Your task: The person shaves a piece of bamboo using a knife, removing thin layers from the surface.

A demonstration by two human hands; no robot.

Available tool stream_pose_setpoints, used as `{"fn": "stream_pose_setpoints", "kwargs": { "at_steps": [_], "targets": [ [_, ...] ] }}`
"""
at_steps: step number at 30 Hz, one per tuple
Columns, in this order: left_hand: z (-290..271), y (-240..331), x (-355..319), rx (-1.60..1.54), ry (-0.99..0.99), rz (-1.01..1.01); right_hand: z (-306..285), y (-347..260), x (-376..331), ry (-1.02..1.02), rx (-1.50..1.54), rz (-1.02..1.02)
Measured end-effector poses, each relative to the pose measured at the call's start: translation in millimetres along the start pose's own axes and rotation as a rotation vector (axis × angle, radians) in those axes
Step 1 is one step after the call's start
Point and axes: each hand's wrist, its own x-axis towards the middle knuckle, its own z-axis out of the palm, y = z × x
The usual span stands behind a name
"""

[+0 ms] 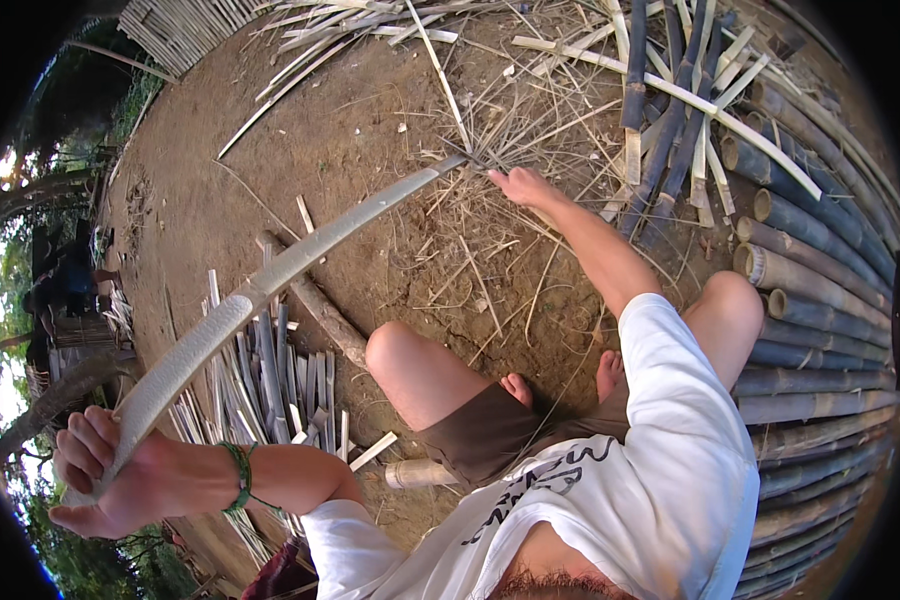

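My left hand [115, 475] is wrapped round the near end of a long bamboo strip [255, 292] at the lower left. The pale strip has a raised node and slants up and away toward the middle of the view. Far off, my right hand [522, 187] is stretched out with its fingers closed on a dark, narrow blade-like tool [473, 157], whose kind is too small to make out for sure. That tool meets the strip's far end; whether it cuts into it cannot be told. Thin shavings [515, 135] lie on the dirt around that end.
Stacked bamboo poles [820, 365] line the right side. Split dark and pale bamboo lengths [685, 100] lie at the far right. A wooden stick [320, 315] and a bundle of slats [280, 375] are beside my left knee. A cut bamboo piece [418, 473] lies near my shorts.
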Motion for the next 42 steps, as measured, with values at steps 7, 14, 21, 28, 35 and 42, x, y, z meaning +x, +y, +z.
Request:
{"fn": "stream_pose_setpoints", "kwargs": {
  "at_steps": [7, 14, 21, 28, 35, 42],
  "targets": [
    [30, -20, 19, 0.297, 0.222, 0.267, 25, -40, -92, -0.136, 0.795, 0.016],
    [61, -20, 58, 0.333, 0.193, 0.250, 48, -13, -167, 0.167, 0.654, 0.028],
    [42, -5, 113, 0.412, 0.212, 0.402, 79, 11, -213, -0.015, 0.676, 0.213],
    [49, -39, 126, 0.379, 0.057, 0.385, 116, 60, -214, 0.222, 0.594, 0.242],
    [30, -36, 147, 0.112, 0.065, 0.058, 89, 3, -216, 0.118, 1.118, 0.052],
    [12, -37, 157, 0.262, 0.038, 0.175, 104, -40, -139, -0.162, 1.632, 0.006]
  ]
}}
